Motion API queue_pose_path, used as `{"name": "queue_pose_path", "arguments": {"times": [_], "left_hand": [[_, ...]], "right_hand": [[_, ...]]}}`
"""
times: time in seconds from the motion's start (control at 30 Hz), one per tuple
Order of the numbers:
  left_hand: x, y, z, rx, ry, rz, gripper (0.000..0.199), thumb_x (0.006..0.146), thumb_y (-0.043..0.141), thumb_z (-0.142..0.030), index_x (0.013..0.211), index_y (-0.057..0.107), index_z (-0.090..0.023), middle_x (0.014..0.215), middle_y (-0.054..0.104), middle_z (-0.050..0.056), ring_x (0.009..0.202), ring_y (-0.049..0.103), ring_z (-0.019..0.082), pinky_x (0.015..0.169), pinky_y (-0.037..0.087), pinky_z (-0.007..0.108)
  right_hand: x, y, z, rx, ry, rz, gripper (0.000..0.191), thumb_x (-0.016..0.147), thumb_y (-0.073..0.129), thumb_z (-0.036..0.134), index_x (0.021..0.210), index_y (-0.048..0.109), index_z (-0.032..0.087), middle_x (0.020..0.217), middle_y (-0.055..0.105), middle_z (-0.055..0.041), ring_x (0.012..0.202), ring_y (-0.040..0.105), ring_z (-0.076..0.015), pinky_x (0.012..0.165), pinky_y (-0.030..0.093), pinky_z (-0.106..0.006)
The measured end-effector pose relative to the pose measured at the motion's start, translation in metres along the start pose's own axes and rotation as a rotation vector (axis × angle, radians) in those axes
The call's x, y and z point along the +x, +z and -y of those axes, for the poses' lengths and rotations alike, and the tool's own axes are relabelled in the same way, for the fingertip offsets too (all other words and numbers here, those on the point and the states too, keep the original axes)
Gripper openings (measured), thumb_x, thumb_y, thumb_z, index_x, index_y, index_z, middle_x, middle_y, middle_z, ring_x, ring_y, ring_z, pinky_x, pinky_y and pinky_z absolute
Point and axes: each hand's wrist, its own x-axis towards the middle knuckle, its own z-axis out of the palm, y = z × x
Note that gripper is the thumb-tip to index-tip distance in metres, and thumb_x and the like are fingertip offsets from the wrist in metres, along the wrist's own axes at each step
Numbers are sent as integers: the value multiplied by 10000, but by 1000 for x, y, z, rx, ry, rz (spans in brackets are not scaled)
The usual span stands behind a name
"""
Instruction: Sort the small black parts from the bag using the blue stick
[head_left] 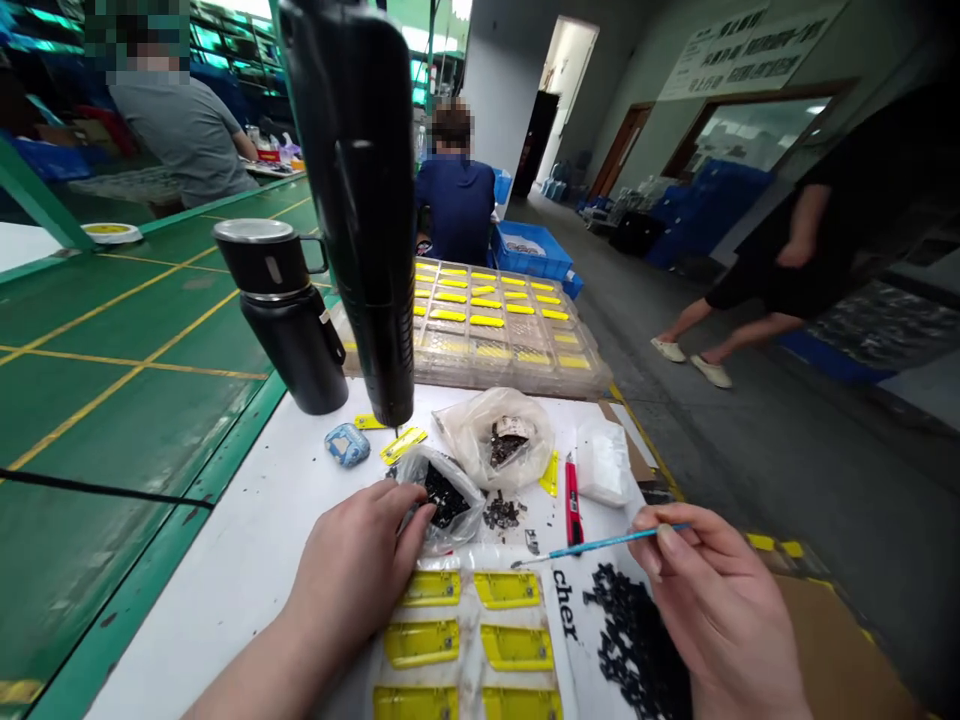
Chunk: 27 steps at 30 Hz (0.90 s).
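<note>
My left hand (367,560) rests at the near side of an open plastic bag (442,500) of small black parts, its thumb and fingers at the bag's edge; what they pinch, if anything, is hidden. In my right hand (712,590) is a thin blue brush (607,541), its tip pointing left above a tray (469,640) of yellow pieces (506,590). Under and beside my right hand lies a pile of small black parts (634,640). Another bag (495,430) with dark bits stands behind, near a red cutter (573,500).
A black flask (292,340) and a tall black device (367,210) stand at the back left. Behind are stacked clear trays (487,350) with yellow pieces. Two people sit ahead; another person (795,240) is at the right.
</note>
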Motion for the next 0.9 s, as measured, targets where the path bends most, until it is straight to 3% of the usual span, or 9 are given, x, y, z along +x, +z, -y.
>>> {"name": "queue_pose_path", "arguments": {"times": [0.17,0.4,0.67,0.9], "left_hand": [[1,-1,-3,-4,12,4,408,1109,426,-494,1199,791,-335,1196,797,10,1044,751,225,883,536,377],[0,-1,-1,12,23,-14,397,1111,433,-490,1173,795,-341,1190,796,-1,1043,746,224,868,528,369],[1,-2,-2,12,20,17,409,1111,422,-491,1173,795,-335,1174,788,4,1033,739,224,868,523,384],[2,-2,-2,39,30,18,409,1113,421,-481,1175,798,-337,1169,786,13,1023,740,222,852,529,373]], "right_hand": [[-5,-1,-12,-126,59,130,280,801,965,349,1035,854,244,967,805,-128,773,736,-189,652,623,-254],[-13,3,-27,-288,127,217,336,824,951,390,1094,844,221,1055,824,-149,887,787,-236,736,677,-290],[-12,20,-17,-389,64,279,291,878,901,440,1043,848,206,1005,834,-131,844,811,-217,734,679,-245],[-13,21,-16,-407,70,277,302,878,901,449,1053,843,209,1013,836,-130,861,819,-224,741,684,-248]]}}
